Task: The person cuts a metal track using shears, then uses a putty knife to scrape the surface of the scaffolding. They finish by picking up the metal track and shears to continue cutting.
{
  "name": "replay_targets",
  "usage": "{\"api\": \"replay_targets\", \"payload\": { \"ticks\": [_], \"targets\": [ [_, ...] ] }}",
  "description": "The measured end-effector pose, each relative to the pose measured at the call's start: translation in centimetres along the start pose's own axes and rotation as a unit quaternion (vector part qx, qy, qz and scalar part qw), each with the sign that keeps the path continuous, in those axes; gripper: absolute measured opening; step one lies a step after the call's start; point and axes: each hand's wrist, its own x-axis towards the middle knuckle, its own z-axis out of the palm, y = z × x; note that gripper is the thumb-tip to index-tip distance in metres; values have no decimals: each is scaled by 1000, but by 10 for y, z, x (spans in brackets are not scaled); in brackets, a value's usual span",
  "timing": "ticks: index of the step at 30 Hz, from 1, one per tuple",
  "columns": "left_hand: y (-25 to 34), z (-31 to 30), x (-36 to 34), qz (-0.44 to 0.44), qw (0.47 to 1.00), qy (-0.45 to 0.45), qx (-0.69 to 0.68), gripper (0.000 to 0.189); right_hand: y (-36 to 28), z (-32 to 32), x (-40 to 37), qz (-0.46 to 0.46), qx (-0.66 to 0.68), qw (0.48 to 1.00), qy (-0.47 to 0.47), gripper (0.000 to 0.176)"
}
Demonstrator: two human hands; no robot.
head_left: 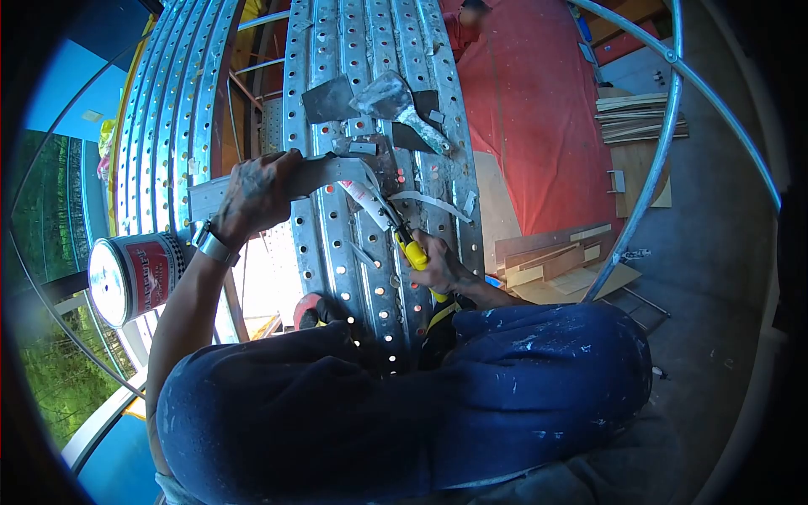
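Note:
My left hand (259,189) is wrapped round a long grey strip (328,174) held across the perforated metal planks. In my right hand (439,263) is a tool with a yellow handle (412,251), its light-coloured front end (367,202) touching or very near the strip's right end. Whether its jaws or blade close on the strip cannot be made out. A stained scraper (389,97) lies farther up the plank, on dark flat pieces (329,101). A thin pale offcut (432,202) lies just right of the tool.
A paint-type can (147,273) stands at the left. The perforated plank (370,42) runs away between my knees. Curved metal tubes (661,160) rise at the right, beyond which are red sheeting (539,109) and stacked boards (641,116). A person (465,25) is at the top.

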Motion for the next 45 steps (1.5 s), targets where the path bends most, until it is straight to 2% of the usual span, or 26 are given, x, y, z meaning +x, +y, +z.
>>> {"api": "replay_targets", "payload": {
  "ticks": [10,13,16,19,25,28,31,34,37,40,43,45],
  "targets": [
    [-8,6,2,3,1000,-16,-2,32,-2,-5,2,-12,53,998,14,22],
    [-7,6,2,6,1000,-15,-2,32,1,-2,2,-24,-15,999,24,23],
    [-8,5,2,0,1000,-27,11,32,0,-5,4,10,66,998,12,26],
    [-9,4,1,9,999,-36,8,31,-4,-17,4,52,76,994,-56,30],
    [-18,10,2,46,998,-25,24,30,-21,-15,0,137,147,974,-100,34],
    [-17,10,2,44,999,-27,14,30,-19,-10,0,92,91,991,-47,31],
    [-18,9,3,59,998,-29,7,30,-4,-6,-1,13,37,998,-49,28],
    [-15,5,4,65,997,-28,5,29,4,1,-1,-35,50,997,-40,26],
    [-12,-1,3,60,998,-24,3,27,7,0,1,-23,65,994,-82,27],
    [-10,-6,5,84,996,-21,5,26,2,10,-7,24,15,1000,14,30],
    [-10,-8,8,93,995,-26,24,27,-1,-8,-1,19,-38,996,-74,31],
    [-13,-9,9,89,995,-28,25,30,19,-3,-5,54,92,990,-95,34]
  ]
}}
